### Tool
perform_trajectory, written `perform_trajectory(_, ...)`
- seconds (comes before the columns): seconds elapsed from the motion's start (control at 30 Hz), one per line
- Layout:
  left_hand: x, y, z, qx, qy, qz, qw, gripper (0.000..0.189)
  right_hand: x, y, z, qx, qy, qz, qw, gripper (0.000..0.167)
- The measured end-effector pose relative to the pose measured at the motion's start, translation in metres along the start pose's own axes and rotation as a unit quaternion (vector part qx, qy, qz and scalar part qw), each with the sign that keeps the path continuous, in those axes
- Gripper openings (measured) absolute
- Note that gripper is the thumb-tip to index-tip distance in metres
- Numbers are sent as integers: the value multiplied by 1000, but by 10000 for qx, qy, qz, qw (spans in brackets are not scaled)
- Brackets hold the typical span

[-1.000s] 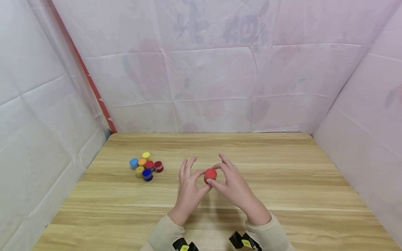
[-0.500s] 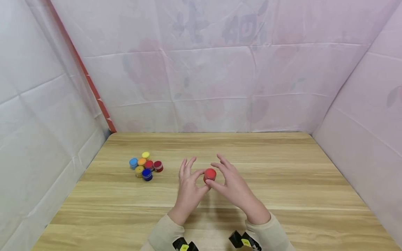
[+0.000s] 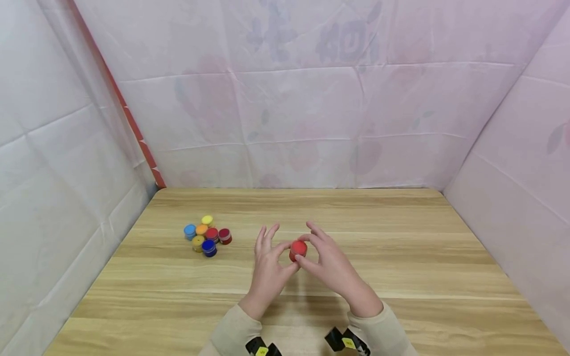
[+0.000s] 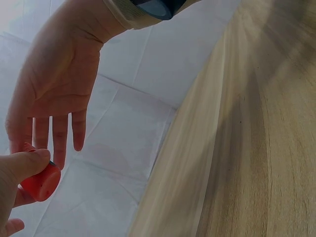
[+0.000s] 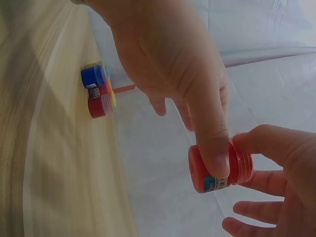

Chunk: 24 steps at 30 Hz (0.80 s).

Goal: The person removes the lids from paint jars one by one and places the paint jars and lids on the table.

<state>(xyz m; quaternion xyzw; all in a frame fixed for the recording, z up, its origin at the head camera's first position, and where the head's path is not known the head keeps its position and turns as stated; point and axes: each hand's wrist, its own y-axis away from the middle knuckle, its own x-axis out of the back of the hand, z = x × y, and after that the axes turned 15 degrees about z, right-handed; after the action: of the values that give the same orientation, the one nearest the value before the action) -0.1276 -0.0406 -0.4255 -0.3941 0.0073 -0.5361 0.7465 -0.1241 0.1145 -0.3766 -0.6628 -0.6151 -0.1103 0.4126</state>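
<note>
White sheets bound the work area: a back sheet (image 3: 298,113) beyond the table, with a left sheet (image 3: 53,198) and a right sheet (image 3: 525,163) at its sides; a red strip (image 3: 120,94) descends to the back left corner. The wood-grained table (image 3: 401,277) shows its back edge and both back corners; its front edge is out of view. Two beige sleeves enter from the front side. The left hand (image 3: 267,272) and right hand (image 3: 331,264) are raised above the middle of the table, well apart from its left and right edges. Near the left edge, toward the back left corner, seven small jars stand closely grouped: yellow (image 3: 207,220), light blue (image 3: 190,231), orange (image 3: 202,229), red (image 3: 212,234), dark red (image 3: 225,236), ochre (image 3: 198,242) and dark blue (image 3: 209,248). The held jar (image 5: 198,173) is located between the two hands, clear of the table surface. Controlling relation: its long axis is roughly upright, lid side up, with neither hand nearer, since both touch it. The left hand pinches the lower body from the left; the right hand pinches the upper end, at the red lid (image 3: 299,246), from the right. The outer fingers of both hands are spread away from the jar. A label (image 5: 217,183) lies beneath the left thumb; its print is unreadable.
</note>
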Motion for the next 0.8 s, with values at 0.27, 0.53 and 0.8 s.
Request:
perform_trajectory(0.27, 1, 0, 1, 80, 63, -19, 9999, 32, 0, -1, 1, -111, -49, 40, 9999, 38)
perform_trajectory(0.53, 1, -1, 3, 97, -36, -58, 9999, 30, 0, -2, 1, -93, -3, 9, 10000, 29)
perform_trajectory(0.8, 2, -1, 3, 78, -19, -27, 10000, 31, 1, -2, 1, -120, -35, 31, 9999, 37)
